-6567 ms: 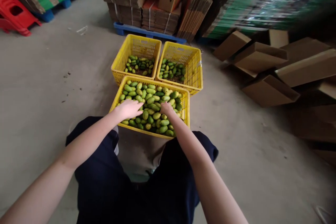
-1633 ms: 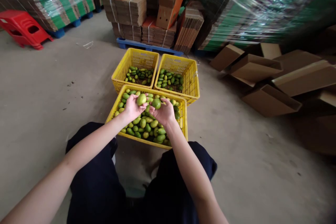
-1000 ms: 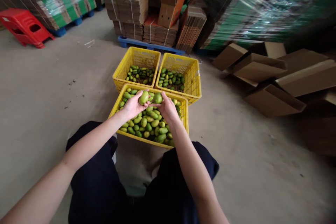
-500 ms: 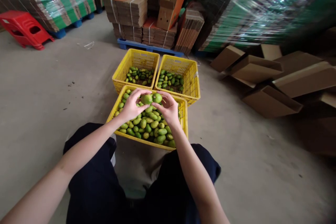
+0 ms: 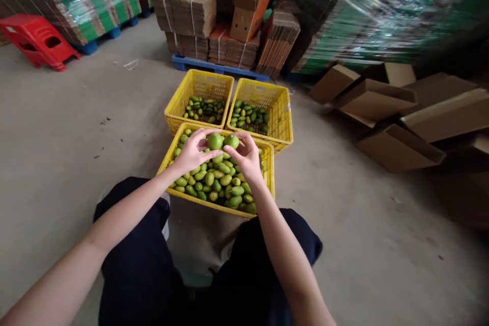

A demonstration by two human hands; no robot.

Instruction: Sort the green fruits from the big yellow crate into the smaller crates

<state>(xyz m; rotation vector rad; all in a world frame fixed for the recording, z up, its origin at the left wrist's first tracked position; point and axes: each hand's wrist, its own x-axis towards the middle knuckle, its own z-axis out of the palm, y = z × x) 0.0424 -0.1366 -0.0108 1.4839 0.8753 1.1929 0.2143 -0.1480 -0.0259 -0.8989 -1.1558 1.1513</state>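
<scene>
Between the thumb and fingers of my left hand (image 5: 191,152) is a round-looking green fruit (image 5: 215,141). My right hand (image 5: 247,157) grips a second green fruit (image 5: 231,141) close beside the first. Both hands are held over the near yellow crate (image 5: 217,208), which is filled with many oval green and yellowish fruits (image 5: 218,178); their exact kind I cannot tell. Behind it stand two more yellow crates, the left one (image 5: 179,107) and the right one (image 5: 280,114), each with a smaller layer of green fruits on the bottom.
Bundled flat cardboard (image 5: 187,10) and an orange-sided box (image 5: 250,12) rest on a blue pallet (image 5: 221,68) beyond the crates. A red stool (image 5: 42,43) stands far left. Open cardboard boxes (image 5: 401,147) lie to the right, near plastic-wrapped stacks (image 5: 374,15).
The fruits have turned in my fingers, so the left one now looks rounder. Both hands stay above the near crate; the whole view has shifted slightly.
</scene>
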